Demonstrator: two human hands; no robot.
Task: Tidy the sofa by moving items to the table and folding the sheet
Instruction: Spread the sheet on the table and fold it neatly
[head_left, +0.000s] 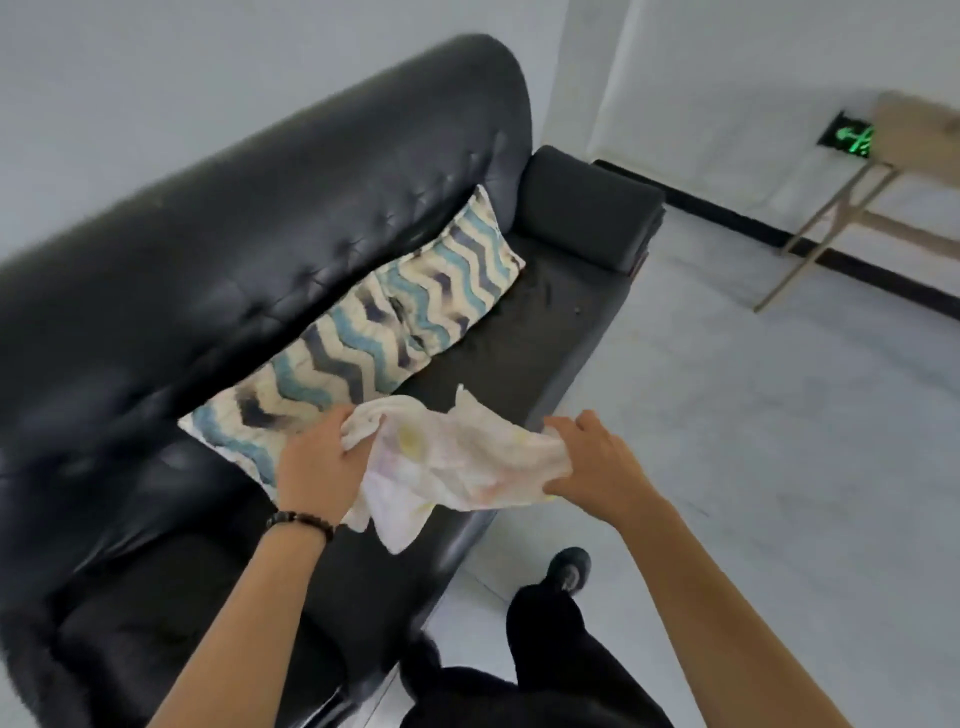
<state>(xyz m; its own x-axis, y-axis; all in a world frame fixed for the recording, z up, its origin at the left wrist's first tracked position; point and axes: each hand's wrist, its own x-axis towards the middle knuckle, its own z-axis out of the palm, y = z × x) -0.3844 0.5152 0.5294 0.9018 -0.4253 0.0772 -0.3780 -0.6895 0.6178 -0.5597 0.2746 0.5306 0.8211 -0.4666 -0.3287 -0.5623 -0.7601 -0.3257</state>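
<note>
A crumpled white sheet (457, 462) with faint yellow and pink marks hangs between both hands, just above the front of the black leather sofa (249, 218). My left hand (319, 470), with a dark bead bracelet on its wrist, grips the bunched left end. My right hand (597, 462) pinches the right edge. Two zigzag-patterned cushions, one near (306, 384) and one farther along (447, 296), lie against the sofa's backrest behind the sheet.
A dark bolster armrest (587, 208) closes the sofa's far end. A light wooden table (914, 140) on thin legs stands against the wall at the far right, across pale floor. My dark-trousered leg and shoe (569, 569) stand by the sofa's front edge.
</note>
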